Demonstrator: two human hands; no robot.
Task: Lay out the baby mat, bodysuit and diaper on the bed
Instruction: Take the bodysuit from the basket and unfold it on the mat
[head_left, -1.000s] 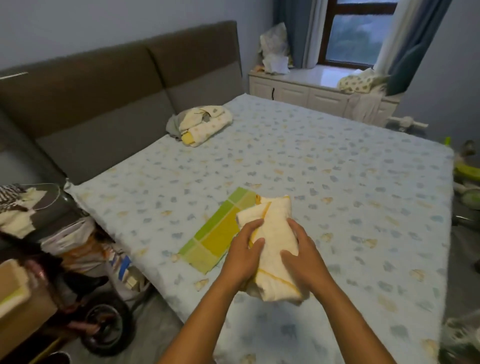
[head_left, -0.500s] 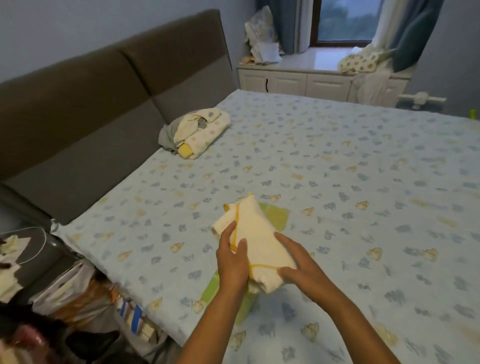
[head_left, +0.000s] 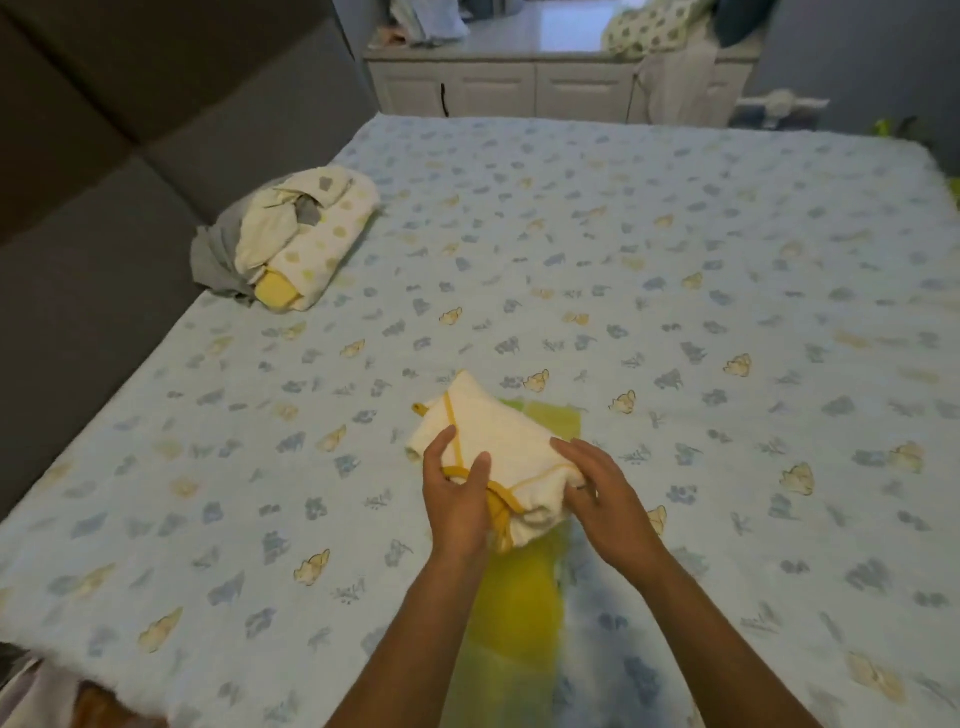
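1. Bed (head_left: 675, 270): pale blue sheet printed with small blue and yellow figures; it fills most of your view.
2. Headboard (head_left: 104, 156): grey padded panels along the bed's left edge.
3. Cabinet (head_left: 498, 91): white doors, beyond the bed's far end.
4. Bundle of cloths (head_left: 291, 244): grey, cream and yellow, lying on the sheet near the headboard, well apart from your hands.
5. Baby mat (head_left: 519, 597): folded, yellow-green, flat on the sheet under your forearms; its far end shows past the bodysuit.
6. Bodysuit (head_left: 498, 452): folded, cream with yellow trim, over the mat's far part, held between your hands.
7. Your left hand (head_left: 457, 504): fingers closed on the bodysuit's near-left edge and yellow tie.
8. Your right hand (head_left: 602, 499): fingers spread, resting on the bodysuit's right side; whether it grips, you cannot tell.
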